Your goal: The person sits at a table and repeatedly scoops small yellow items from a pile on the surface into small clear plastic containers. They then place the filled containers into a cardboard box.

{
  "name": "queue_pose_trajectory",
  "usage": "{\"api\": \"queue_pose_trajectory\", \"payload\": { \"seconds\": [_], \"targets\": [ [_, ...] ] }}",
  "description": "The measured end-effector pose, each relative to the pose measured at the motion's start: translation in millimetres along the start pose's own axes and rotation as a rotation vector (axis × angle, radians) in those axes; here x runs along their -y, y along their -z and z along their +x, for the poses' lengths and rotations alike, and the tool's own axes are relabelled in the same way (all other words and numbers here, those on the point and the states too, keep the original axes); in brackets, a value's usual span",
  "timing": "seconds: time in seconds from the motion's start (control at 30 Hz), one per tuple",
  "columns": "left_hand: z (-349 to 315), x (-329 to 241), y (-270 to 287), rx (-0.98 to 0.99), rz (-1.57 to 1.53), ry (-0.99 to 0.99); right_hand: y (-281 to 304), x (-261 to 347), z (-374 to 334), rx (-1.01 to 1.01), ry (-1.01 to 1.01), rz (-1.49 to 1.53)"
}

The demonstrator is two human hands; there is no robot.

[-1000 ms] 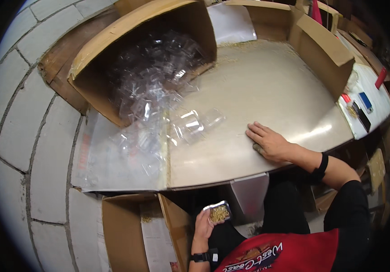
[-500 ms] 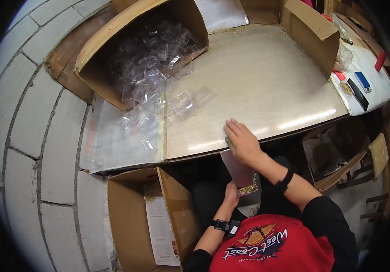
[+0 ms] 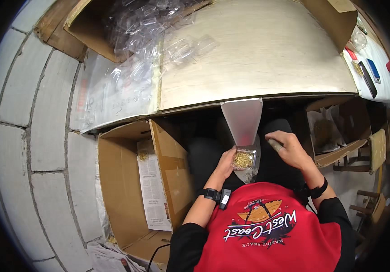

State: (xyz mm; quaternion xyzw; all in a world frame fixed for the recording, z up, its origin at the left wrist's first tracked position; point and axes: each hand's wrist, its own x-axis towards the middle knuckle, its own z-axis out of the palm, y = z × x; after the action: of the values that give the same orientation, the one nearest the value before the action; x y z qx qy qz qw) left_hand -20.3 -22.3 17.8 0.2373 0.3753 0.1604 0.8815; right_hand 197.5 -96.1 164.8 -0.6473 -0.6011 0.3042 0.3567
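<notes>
My left hand (image 3: 226, 163) is closed on the edge of a small clear plastic box (image 3: 244, 159) that holds many small gold-coloured pieces. The box sits between my knees, under the lower end of a pale, tapering chute (image 3: 242, 119) which slopes down from the table's front edge. To the right of the box, my right hand (image 3: 290, 149) hovers over my thigh with its fingers curled together. A dull greenish cover (image 3: 275, 145) shows on one of its digits. Whether anything lies within those fingers is hidden.
Clear plastic boxes (image 3: 145, 27) spill from a tipped carton onto the table (image 3: 249, 59). An open cardboard box (image 3: 165, 163) with newsprint stands left of my legs. Right are another carton (image 3: 340, 152) and a wooden stool (image 3: 377, 149). A blue object (image 3: 373, 70) lies far right.
My right hand has come off the table edge above the chute and dropped down to the right of the box. The left hand keeps hold of the box. The view has tilted lower.
</notes>
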Motion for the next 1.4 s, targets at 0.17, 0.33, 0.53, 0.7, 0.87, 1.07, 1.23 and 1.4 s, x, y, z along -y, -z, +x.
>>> {"api": "queue_pose_trajectory", "payload": {
  "seconds": [0.17, 0.33, 0.53, 0.7, 0.87, 1.07, 1.23, 1.4],
  "targets": [
    [-24.3, -21.3, -3.9, 0.095, 0.114, 0.031, -17.2, -3.6, -6.6, 0.09, -0.051, 0.092],
    [-46.7, -62.0, -31.8, 0.114, 0.14, -0.106, -42.9, 5.1, 6.1, 0.077, -0.035, 0.245],
    [-58.1, -82.9, -68.7, 0.041, 0.166, -0.191, -48.8, 14.8, 21.3, -0.025, 0.107, 0.164],
    [-55.0, -82.5, -82.7, 0.015, 0.156, -0.252, -38.5, 30.3, 17.9, -0.06, 0.408, -0.263],
    [-57.4, -85.7, -94.0, -0.019, 0.146, -0.312, -16.7, 29.1, 11.9, -0.099, 0.35, -0.112],
    [-55.0, -84.0, -93.0, -0.087, 0.171, -0.374, -20.2, 31.6, 6.9, -0.126, 0.381, -0.183],
    [-59.0, -85.3, -92.0, -0.083, 0.162, -0.37, -25.9, 25.8, 9.0, -0.278, 0.371, 0.016],
    [-59.9, -78.3, -96.7, -0.049, 0.221, -0.331, -23.8, 24.5, 37.3, -0.086, -0.036, 0.224]
  ]
}}
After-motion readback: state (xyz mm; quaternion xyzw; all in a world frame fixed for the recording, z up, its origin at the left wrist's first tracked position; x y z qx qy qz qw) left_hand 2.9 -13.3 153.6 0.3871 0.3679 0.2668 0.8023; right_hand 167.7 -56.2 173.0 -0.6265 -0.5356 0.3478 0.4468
